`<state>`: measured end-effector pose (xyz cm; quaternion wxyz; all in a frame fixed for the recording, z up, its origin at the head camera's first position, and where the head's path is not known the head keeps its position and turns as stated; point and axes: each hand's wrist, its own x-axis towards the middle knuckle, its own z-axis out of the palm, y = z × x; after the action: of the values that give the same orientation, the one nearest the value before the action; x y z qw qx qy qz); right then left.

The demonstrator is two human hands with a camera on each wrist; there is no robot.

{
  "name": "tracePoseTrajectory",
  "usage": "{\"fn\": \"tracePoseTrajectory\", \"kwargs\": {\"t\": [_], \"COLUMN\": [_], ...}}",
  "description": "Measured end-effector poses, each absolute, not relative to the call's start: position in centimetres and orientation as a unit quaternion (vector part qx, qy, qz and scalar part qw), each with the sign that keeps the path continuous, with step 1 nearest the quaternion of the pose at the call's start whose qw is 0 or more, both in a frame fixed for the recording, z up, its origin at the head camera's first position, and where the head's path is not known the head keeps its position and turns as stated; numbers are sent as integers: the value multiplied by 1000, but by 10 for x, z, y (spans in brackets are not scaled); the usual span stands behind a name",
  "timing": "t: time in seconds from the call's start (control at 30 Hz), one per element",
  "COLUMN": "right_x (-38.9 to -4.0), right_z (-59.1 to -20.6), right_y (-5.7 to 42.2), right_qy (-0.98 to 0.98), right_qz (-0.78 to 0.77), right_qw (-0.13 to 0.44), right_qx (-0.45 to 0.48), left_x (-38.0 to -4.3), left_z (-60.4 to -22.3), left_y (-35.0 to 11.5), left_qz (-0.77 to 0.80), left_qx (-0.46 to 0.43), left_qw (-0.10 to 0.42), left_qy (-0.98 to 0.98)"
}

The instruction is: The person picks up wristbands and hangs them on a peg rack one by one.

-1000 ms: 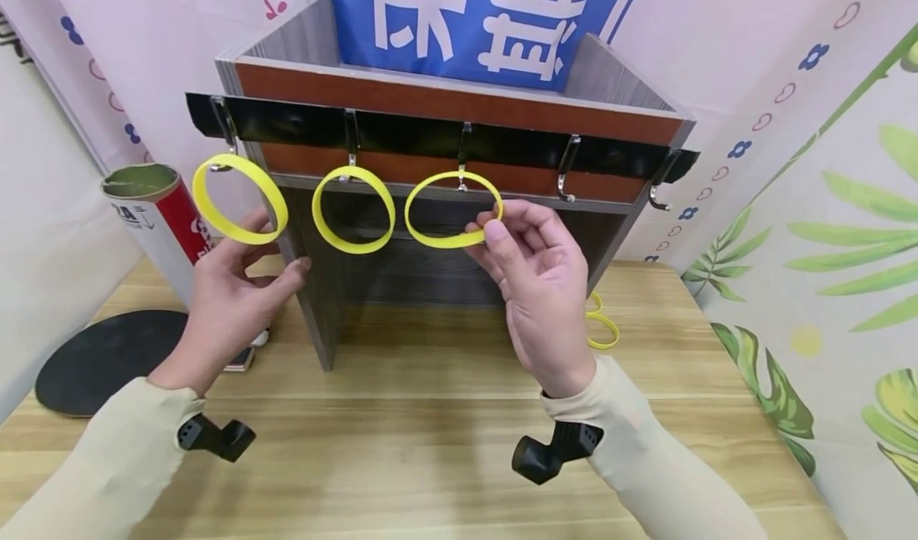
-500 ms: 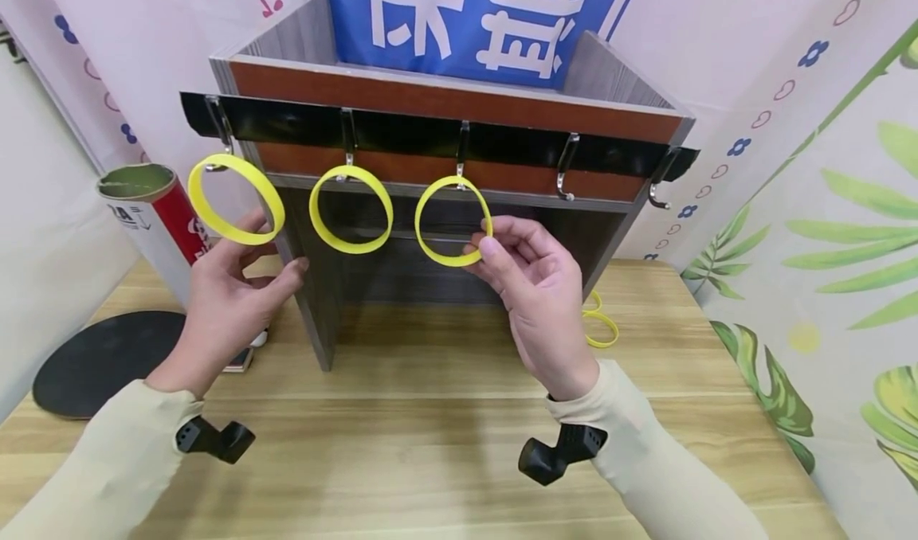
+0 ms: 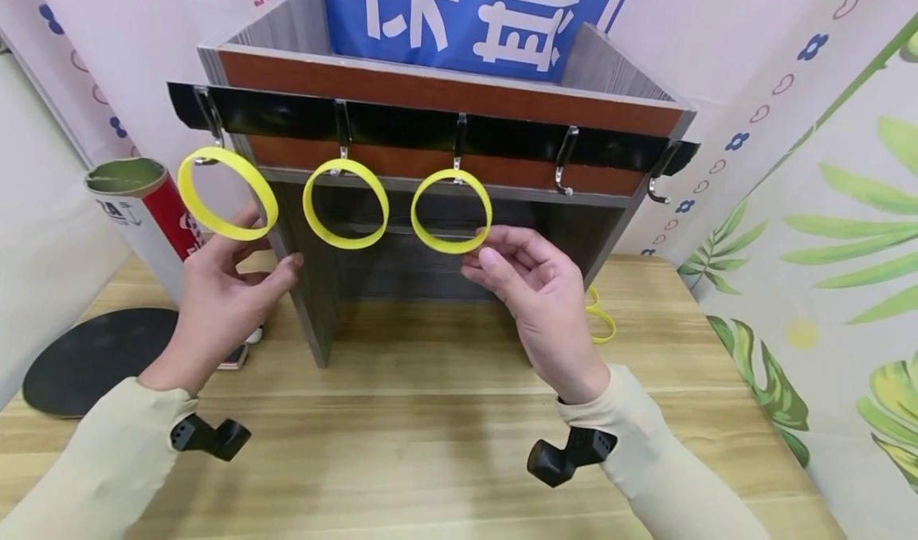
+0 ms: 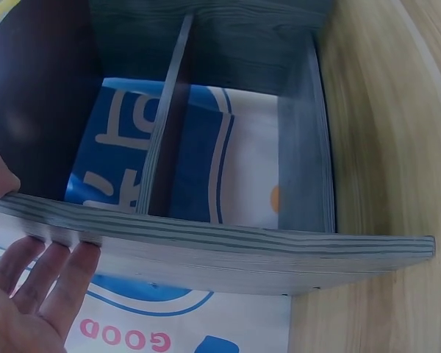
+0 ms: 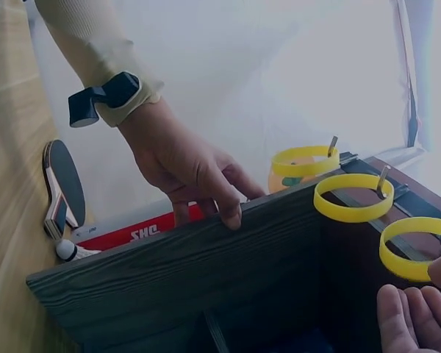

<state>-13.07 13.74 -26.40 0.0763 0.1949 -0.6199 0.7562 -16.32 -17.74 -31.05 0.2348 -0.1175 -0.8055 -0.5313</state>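
Three yellow wristbands hang from hooks on the black hook rail (image 3: pixel 287 111): a left wristband (image 3: pixel 188 193), a middle wristband (image 3: pixel 308 204) and a right wristband (image 3: pixel 416 212). My right hand (image 3: pixel 548 305) is at the lower right edge of the right wristband, thumb and fingers apart in the right wrist view; whether the thumb still touches the band is hard to tell. My left hand (image 3: pixel 225 297) holds the side panel of the grey wooden shelf (image 4: pixel 206 239), thumb on the inner face and fingers on the outer. The left wristband hangs in front of its fingers.
Two hooks at the right of the rail, including the end hook (image 3: pixel 656 189), carry nothing. More yellow wristbands (image 3: pixel 604 326) lie on the table (image 3: pixel 430 444) behind the right hand. At left stand a tall can (image 3: pixel 154 213) and a black table tennis bat (image 3: pixel 93 361); a shuttlecock (image 5: pixel 72 250) lies nearby.
The right wristband, pulled sideways by the right hand at first, has swung round and now hangs from its hook. The right thumb and fingers have loosened from it. My left hand keeps its hold.
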Motion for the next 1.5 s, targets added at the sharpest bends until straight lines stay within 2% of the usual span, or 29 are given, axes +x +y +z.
{"fn": "tracePoseTrajectory", "kwargs": {"t": [0.3,0.63,0.73,0.9,1.03,1.2,1.3,1.5], "right_x": [-126,-122,-127,-142,-164,-192,-200,-205], "right_z": [-271,-276,-278,-288,-319,-365,-385,-407], "right_y": [162,224,247,281,311,348,363,378], "right_qy": [-626,-575,-565,-574,-632,-790,-848,-876], "right_qz": [755,765,773,785,760,609,528,475], "right_qw": [65,113,131,149,121,62,32,-23], "right_qx": [182,268,256,179,95,-4,-39,-73], "left_x": [-162,-163,-163,-161,-160,-160,-162,-163], "left_z": [-312,-311,-311,-310,-310,-310,-311,-310], "left_y": [-177,-176,-176,-180,-183,-182,-180,-176], "left_qz": [-533,-529,-527,-529,-524,-522,-525,-528], "left_qx": [-108,-105,-102,-97,-100,-102,-102,-103], "left_qw": [235,238,235,231,233,234,232,230], "left_qy": [-806,-808,-810,-811,-813,-814,-813,-811]}}
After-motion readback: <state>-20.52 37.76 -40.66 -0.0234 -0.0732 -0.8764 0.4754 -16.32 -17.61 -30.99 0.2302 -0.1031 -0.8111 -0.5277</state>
